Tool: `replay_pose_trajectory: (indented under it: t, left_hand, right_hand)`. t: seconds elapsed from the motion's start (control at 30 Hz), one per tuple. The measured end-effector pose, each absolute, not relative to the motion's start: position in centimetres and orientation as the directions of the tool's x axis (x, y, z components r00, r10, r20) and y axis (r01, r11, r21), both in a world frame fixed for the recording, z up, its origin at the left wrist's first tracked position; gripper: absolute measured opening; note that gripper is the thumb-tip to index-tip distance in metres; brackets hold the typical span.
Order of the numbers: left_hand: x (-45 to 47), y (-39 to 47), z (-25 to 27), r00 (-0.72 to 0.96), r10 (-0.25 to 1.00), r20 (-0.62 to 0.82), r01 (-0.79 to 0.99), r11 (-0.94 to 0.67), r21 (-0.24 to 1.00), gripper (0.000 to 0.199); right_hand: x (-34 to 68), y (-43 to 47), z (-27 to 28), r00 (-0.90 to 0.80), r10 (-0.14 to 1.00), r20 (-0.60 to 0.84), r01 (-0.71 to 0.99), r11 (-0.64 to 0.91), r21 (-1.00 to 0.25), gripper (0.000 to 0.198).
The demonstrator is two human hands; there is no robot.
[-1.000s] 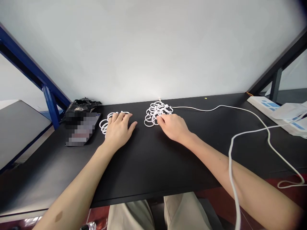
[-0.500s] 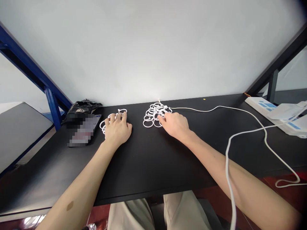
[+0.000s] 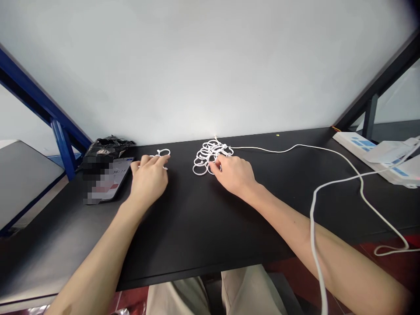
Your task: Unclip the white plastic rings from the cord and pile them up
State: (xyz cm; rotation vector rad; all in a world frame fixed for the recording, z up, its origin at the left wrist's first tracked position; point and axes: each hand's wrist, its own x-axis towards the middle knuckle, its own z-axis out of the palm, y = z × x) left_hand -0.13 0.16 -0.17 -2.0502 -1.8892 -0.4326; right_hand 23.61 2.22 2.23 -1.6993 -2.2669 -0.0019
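Apparently separating a pile of white rings (image 3: 210, 153) on black table (image 3: 183, 227), with left hand (image 3: 149, 179) half-open over a smaller group (image 3: 159, 152) and right hand (image 3: 234, 173) curled at the pile's near-right edge (can't tell if gripping anything), so likely need a careful single-ring pinch.

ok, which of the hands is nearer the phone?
Left. The left hand is just right of the phone; the right hand is farther right, at the central cluster of white rings.
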Motion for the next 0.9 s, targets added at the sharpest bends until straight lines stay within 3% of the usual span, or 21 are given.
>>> replay_pose_trajectory:
  t: [0.37, 0.63, 0.8, 0.9]
  left_hand:
    - [-0.6, 0.2, -0.6, 0.104, 0.926, 0.364, 0.995, -0.097, -0.039, 0.041]
    - [0.5, -0.3, 0.0, 0.166, 0.876, 0.452, 0.981, -0.192, 0.012, 0.032]
    - [0.5, -0.6, -0.3, 0.181, 0.911, 0.371, 0.983, -0.176, -0.050, 0.026]
    - [0.8, -0.6, -0.3, 0.185, 0.913, 0.365, 0.982, -0.189, -0.024, 0.024]
  right_hand:
    - [22.9, 1.1, 2.2, -0.387, 0.887, 0.254, 0.861, 0.446, -0.245, 0.030]
    - [22.7, 0.8, 2.2, -0.444, 0.862, 0.245, 0.833, 0.498, -0.242, 0.030]
    - [22.6, 0.6, 2.1, -0.489, 0.831, 0.264, 0.795, 0.549, -0.257, 0.030]
    - [22.4, 0.4, 2.1, -0.504, 0.828, 0.247, 0.784, 0.559, -0.272, 0.031]
